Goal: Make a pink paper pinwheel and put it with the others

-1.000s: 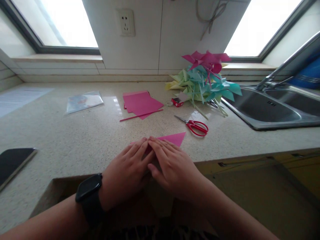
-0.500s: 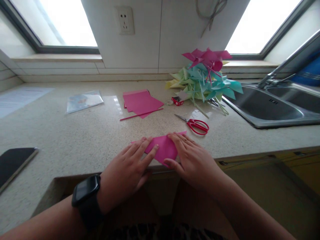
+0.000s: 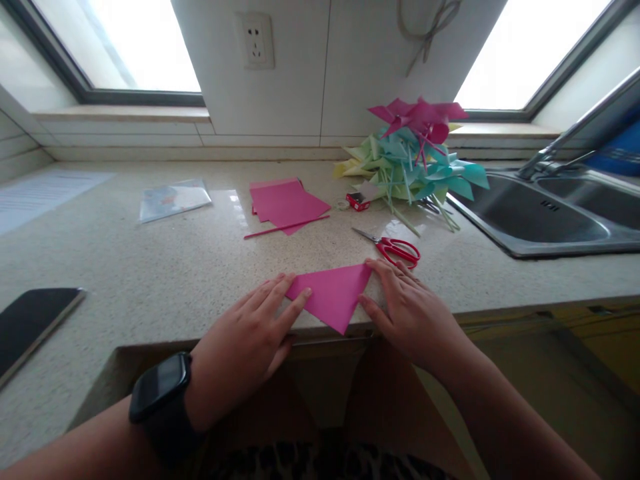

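A pink sheet of paper, folded into a triangle, lies at the counter's front edge with one corner pointing towards me. My left hand rests on its left end, fingers stretched out, the index fingertip on the paper. My right hand is at the right corner, its fingers extended over the fold and its thumb beside the slanting edge. Just beyond my right hand lie red-handled scissors. Farther back are more pink paper sheets, with a thin pink stick across their near side.
Paper pinwheels in pink, blue, green and yellow are piled at the back right, near a small red box and a tape roll. A steel sink is at right. A clear packet and a dark phone-like slab lie left.
My right hand has slid right along the folded edge to the corner, uncovering more of the pink paper. My left hand stays on the left end. The view has shifted slightly.
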A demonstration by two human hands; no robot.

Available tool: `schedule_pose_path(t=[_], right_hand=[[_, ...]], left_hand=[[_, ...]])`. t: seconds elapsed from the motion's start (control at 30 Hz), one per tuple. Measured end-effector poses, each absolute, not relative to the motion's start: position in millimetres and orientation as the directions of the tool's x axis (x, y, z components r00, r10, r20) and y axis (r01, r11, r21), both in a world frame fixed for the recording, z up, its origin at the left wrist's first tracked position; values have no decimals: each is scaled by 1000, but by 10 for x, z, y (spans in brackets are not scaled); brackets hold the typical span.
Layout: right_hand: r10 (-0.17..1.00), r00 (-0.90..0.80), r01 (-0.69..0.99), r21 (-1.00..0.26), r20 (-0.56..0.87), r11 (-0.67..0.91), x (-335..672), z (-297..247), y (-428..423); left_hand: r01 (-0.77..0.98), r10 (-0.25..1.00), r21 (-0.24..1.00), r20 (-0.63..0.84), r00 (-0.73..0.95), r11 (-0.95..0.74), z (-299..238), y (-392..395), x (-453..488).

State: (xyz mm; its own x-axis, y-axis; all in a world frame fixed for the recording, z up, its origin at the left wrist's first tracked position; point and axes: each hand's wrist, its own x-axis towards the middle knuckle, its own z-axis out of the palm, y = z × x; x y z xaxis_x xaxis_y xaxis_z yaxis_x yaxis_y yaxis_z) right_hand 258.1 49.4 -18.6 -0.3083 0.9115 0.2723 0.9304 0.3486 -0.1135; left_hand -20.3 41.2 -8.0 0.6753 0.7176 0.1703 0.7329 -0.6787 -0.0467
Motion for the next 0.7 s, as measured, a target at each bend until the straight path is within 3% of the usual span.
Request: schedule_pose_path(t=[0.3, 0.5, 0.7], right_hand=[[921, -276, 945, -97, 275, 312, 2599, -203, 480], [914, -273, 944, -102, 299, 315, 2607, -233, 487], [893, -273, 921, -170, 359, 350, 2643, -237, 465]], left_hand=[[830, 814, -191, 173, 554, -525, 8, 333, -359], [813, 802, -202, 155, 578, -547, 47, 377, -447], [751, 761, -327, 125, 636, -574, 121, 294, -315]])
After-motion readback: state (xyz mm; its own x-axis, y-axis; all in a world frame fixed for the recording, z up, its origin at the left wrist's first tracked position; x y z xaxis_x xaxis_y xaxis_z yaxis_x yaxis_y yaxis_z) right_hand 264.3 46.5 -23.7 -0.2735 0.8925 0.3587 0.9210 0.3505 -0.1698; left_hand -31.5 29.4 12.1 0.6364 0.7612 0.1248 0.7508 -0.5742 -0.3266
